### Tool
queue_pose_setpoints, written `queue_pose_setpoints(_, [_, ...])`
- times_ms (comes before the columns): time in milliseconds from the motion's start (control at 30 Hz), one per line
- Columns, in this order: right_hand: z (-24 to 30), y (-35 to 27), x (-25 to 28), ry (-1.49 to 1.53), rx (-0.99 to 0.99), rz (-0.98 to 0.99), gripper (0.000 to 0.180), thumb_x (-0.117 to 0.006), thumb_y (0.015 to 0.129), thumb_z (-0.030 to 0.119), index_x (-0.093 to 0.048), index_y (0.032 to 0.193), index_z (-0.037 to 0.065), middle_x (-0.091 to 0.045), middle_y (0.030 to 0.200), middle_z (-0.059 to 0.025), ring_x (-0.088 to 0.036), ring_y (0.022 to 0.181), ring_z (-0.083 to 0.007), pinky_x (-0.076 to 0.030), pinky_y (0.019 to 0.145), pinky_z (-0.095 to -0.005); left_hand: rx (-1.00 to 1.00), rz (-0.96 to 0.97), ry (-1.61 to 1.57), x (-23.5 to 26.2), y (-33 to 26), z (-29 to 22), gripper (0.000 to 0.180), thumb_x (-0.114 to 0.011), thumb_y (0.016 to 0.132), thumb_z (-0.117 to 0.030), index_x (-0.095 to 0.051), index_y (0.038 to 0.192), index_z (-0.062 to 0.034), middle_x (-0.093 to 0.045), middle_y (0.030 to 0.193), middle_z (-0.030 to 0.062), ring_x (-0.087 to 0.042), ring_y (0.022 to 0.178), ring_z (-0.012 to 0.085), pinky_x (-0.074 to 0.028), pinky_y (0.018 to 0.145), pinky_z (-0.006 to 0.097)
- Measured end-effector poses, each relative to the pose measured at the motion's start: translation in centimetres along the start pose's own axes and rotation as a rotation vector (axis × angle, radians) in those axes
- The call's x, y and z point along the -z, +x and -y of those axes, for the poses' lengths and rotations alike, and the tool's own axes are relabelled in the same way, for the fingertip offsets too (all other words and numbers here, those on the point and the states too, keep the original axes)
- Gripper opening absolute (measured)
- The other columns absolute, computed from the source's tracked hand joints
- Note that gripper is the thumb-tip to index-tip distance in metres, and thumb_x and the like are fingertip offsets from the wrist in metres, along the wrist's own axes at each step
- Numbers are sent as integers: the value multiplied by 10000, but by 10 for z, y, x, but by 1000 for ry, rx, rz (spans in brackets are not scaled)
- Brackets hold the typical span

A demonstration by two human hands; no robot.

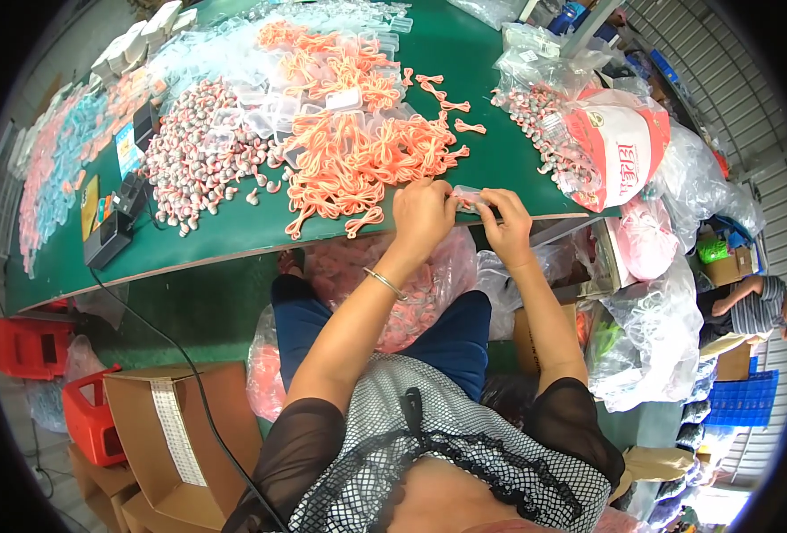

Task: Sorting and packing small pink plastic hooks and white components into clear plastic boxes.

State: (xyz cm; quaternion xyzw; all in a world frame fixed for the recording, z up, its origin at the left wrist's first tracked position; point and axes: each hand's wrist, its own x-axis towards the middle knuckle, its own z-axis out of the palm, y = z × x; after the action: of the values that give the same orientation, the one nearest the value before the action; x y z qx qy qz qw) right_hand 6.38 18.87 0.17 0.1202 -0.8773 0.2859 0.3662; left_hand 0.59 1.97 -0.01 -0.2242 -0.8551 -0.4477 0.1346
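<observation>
At the front edge of the green table [489,133], my left hand [423,211] and my right hand [507,224] pinch a small clear plastic case [467,197] between them. Something orange-pink shows in the case, partly hidden by my fingers. Just left of my left hand spreads a heap of bundled orange cords [349,160], a few bundles lying loose toward the back. Further left lies a pile of small rounded grey-and-pink pieces [202,142]. Clear plastic cases [273,115] lie under and behind the cords.
Dark boxy devices [109,238] with a cable stand at the table's left. A red-and-white sack [620,147] and more grey-pink pieces [535,120] are at the right. Below are a bag of pink items [411,302], cardboard boxes [180,426] and red stools [33,346]. Another person [753,302] is far right.
</observation>
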Motion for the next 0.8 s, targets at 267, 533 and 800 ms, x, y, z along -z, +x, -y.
queue_pose_setpoints(267, [4, -1, -2, -22, 38, -20, 181, -741, 787, 17, -661, 949, 13, -670, 923, -141, -657, 859, -297, -539, 750, -364, 55, -82, 9, -5, -5, -8, 139, -755, 760, -217, -753, 799, -84, -696, 732, 72, -673, 723, 256, -453, 680, 410])
queue_pose_setpoints(533, [4, -4, -4, -29, 93, -34, 201, -745, 765, -13, -666, 947, 19, -671, 920, -138, -657, 864, -304, -540, 759, -372, -60, -111, 92, -2, -13, -7, 104, -745, 758, -187, -759, 806, -95, -676, 726, 68, -645, 717, 263, -427, 654, 419])
queue_pose_setpoints(800, [3, -6, -7, -27, 93, -56, 209, -754, 757, -10, -670, 946, 23, -673, 932, -135, -660, 881, -304, -543, 773, -377, -27, -180, 74, -4, -15, -10, 71, -738, 765, -181, -752, 769, -111, -661, 705, 65, -637, 731, 260, -407, 674, 417])
